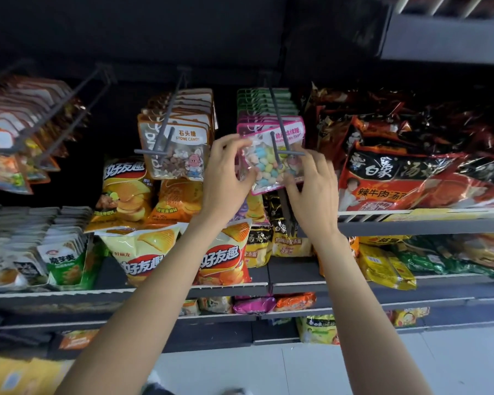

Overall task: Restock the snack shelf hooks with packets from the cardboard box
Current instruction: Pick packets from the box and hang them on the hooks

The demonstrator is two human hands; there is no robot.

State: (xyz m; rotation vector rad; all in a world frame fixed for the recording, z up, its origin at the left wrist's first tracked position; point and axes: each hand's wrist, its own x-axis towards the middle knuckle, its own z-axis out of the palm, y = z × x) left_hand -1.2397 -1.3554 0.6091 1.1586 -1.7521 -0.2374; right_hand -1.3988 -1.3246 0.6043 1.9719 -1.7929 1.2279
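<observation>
Your left hand [226,172] grips the left edge of the pink-bordered candy packet [271,158], thumb and fingers curled round its side, while your right hand [314,189] pinches its lower right corner with the fingers bent against the clear front. The packet, full of pastel blue, yellow and pink sweets, hangs tilted at the front end of the grey shelf hook [280,129], with the hook's two prongs crossing its header and the short crossbar lying right across its face just above your right fingers. Behind it on the same hook sit more pink packets and then a row of green ones [264,101]. Just to the left, a second hook carries the orange "Stone Candy" packets [180,149], near your left hand but not touching it. Further left, another pair of hooks holds orange and white packets [17,132], blurred at the edge of the view. To the right, red and black noodle bags [397,172] are stacked on a shelf [411,220] whose front edge runs close beside your right wrist. Below your forearms, yellow and orange chip bags [143,252] stand on the lower shelf [226,289], and yellow noodle bags [268,243] sit directly under the candy packet. The cardboard box does not show clearly from here.
</observation>
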